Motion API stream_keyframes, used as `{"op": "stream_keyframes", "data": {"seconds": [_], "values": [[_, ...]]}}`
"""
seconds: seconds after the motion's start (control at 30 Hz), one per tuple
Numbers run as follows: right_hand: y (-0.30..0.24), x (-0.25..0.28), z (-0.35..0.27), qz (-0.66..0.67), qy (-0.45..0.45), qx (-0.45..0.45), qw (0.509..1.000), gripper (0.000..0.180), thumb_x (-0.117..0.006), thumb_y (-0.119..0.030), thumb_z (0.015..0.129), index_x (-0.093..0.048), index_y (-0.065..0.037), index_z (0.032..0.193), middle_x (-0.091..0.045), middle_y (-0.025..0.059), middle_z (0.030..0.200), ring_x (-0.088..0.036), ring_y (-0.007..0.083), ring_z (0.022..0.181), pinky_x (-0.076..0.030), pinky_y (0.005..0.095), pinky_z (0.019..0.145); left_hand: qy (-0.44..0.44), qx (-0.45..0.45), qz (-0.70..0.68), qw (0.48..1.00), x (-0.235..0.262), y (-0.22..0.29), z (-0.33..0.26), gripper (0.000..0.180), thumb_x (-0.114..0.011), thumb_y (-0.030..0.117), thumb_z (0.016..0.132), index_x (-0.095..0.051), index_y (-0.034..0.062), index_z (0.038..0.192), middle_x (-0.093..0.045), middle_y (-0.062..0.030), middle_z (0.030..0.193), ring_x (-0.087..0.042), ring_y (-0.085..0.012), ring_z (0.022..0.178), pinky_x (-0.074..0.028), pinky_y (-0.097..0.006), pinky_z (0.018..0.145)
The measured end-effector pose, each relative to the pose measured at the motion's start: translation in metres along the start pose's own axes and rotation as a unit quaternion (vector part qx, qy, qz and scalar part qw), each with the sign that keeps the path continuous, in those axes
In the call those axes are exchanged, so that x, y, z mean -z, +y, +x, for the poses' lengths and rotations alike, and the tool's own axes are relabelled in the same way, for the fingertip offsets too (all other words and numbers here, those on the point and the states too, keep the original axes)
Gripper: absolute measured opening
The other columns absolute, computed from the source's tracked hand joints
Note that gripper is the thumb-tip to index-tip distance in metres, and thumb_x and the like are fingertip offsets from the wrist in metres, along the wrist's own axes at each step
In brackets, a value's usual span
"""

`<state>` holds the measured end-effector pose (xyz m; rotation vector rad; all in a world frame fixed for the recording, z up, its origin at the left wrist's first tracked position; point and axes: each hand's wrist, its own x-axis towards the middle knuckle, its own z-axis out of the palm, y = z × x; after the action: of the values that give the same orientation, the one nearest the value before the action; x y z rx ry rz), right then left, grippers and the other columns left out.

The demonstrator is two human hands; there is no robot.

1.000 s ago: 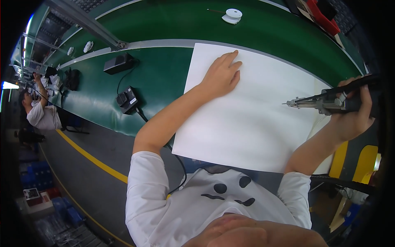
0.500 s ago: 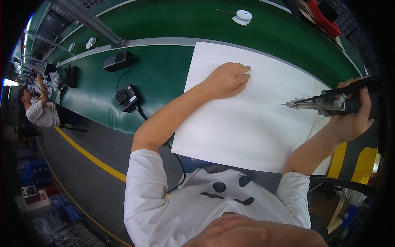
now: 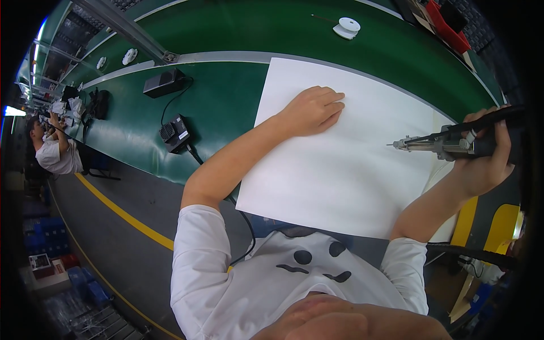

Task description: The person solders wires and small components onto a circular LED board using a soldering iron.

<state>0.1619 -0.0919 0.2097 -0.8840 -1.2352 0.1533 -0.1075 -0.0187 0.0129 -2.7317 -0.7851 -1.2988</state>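
Note:
My left hand rests on a large white sheet, fingers partly bent with gaps between them; nothing shows in it. The sheet lies on the green bench in front of me. At the right, my right hand is wrapped round a power screwdriver with a metal nose and a black hose or cable along it. Its thin bit points left, over the sheet's right part. The screwdriver's rear is lost in the dark rim of the view.
Beyond the bench runs a green belt carrying a white round, spool-like part and smaller white parts. Left on the bench are a black box and a corded black device. A co-worker sits far left. A red bin stands far right.
The white parts on the belt have shifted to the right. The co-worker's raised hand has come down. Both my hands and the screwdriver have stayed in place.

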Motion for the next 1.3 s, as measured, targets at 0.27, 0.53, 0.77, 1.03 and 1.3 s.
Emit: {"op": "stream_keyframes", "data": {"seconds": [0.27, 0.53, 0.77, 1.03, 1.3], "values": [[-0.0031, -0.0019, -0.0008, -0.003, 0.001, -0.006, 1.000, 0.024, -0.056, -0.015, 0.094, -0.060, 0.002, 0.110, -0.050, 0.0077, 0.070, -0.055, 0.0177, 0.065, -0.046, 0.0314, 0.066, -0.001, 0.004, 0.001, 1.000, -0.0006, -0.0002, 0.0006, 0.010, -0.072, 0.006, 0.085, -0.073, 0.0016, 0.093, -0.073, -0.0136, 0.111, -0.068, -0.0286, 0.096, -0.055, -0.039, 0.082], [-0.0070, -0.0060, -0.0012, 0.012, 0.004, -0.017, 1.000, 0.025, -0.054, -0.014, 0.095, -0.059, 0.003, 0.113, -0.050, 0.0078, 0.070, -0.054, 0.0169, 0.064, -0.044, 0.0310, 0.064, -0.003, 0.002, 0.004, 1.000, -0.0003, -0.0008, 0.0005, 0.010, -0.072, 0.006, 0.085, -0.073, 0.0018, 0.094, -0.073, -0.0135, 0.110, -0.068, -0.0287, 0.096, -0.055, -0.040, 0.082], [-0.0043, -0.0026, -0.0008, 0.013, -0.012, -0.006, 1.000, 0.024, -0.054, -0.013, 0.095, -0.059, 0.003, 0.111, -0.050, 0.0078, 0.070, -0.054, 0.0168, 0.064, -0.045, 0.0306, 0.063, -0.018, 0.006, 0.004, 1.000, -0.0013, -0.0013, -0.0006, 0.014, -0.072, 0.006, 0.085, -0.073, 0.0016, 0.099, -0.072, -0.0133, 0.115, -0.068, -0.0291, 0.099, -0.056, -0.040, 0.085], [-0.0050, -0.0029, -0.0005, 0.013, -0.012, -0.004, 1.000, 0.024, -0.055, -0.014, 0.095, -0.059, 0.003, 0.111, -0.050, 0.0078, 0.070, -0.054, 0.0168, 0.064, -0.045, 0.0304, 0.064, -0.023, 0.014, 0.004, 1.000, 0.0003, 0.0003, 0.0007, 0.014, -0.072, 0.006, 0.086, -0.074, 0.0018, 0.098, -0.073, -0.0133, 0.115, -0.068, -0.0293, 0.099, -0.056, -0.040, 0.085], [-0.0056, -0.0030, -0.0013, -0.001, -0.013, -0.010, 1.000, 0.025, -0.055, -0.017, 0.095, -0.059, 0.001, 0.111, -0.051, 0.0070, 0.070, -0.055, 0.0156, 0.065, -0.045, 0.0295, 0.065, -0.025, 0.008, 0.007, 1.000, 0.0008, 0.0005, 0.0012, 0.013, -0.071, 0.006, 0.086, -0.074, 0.0017, 0.099, -0.073, -0.0134, 0.115, -0.068, -0.0297, 0.099, -0.056, -0.040, 0.086]]}}
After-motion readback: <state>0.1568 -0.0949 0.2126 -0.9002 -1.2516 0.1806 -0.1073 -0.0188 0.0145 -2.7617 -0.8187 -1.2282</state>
